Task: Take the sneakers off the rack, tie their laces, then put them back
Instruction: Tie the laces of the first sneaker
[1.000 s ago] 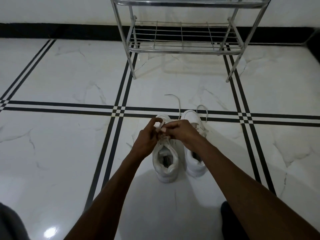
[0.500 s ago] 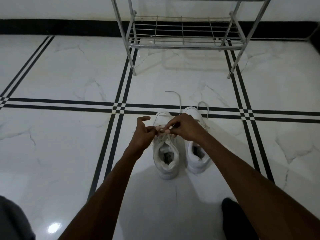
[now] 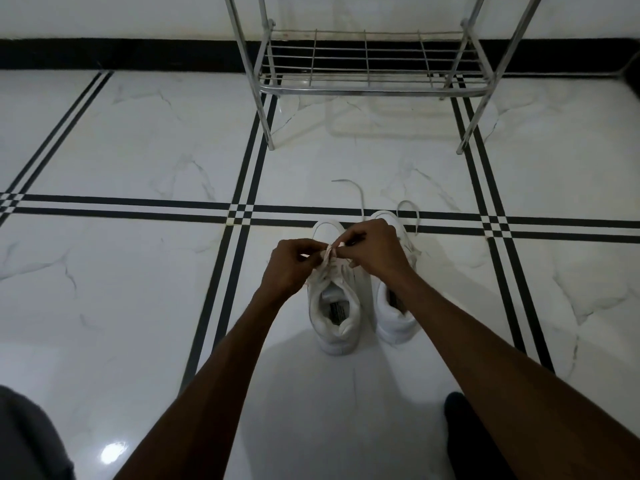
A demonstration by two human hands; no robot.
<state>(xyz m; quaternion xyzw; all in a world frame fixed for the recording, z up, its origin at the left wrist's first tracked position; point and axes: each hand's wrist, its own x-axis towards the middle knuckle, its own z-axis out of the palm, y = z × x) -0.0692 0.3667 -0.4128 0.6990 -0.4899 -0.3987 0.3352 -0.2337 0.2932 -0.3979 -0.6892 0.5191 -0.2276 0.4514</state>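
Two white sneakers stand side by side on the floor, toes pointing away from me. Over the left sneaker (image 3: 335, 313) my left hand (image 3: 291, 265) and my right hand (image 3: 372, 249) meet, each pinching a part of its white lace (image 3: 329, 255) above the tongue. The right sneaker (image 3: 394, 317) is partly covered by my right forearm. Its loose laces (image 3: 360, 199) trail on the floor past the toes. The metal shoe rack (image 3: 367, 84) stands beyond them against the wall, and its lower shelf holds nothing.
The floor is glossy white marble with black inlay stripes (image 3: 242, 216). A black skirting (image 3: 138, 53) runs along the wall. My dark-clothed knee (image 3: 27, 441) shows at the bottom left and a dark foot (image 3: 460, 431) at the bottom right.
My hands have kept working the left sneaker's lace. The left hand's fingers, spread half a second ago, have closed on the lace. Both hands stay over the shoe's tongue.
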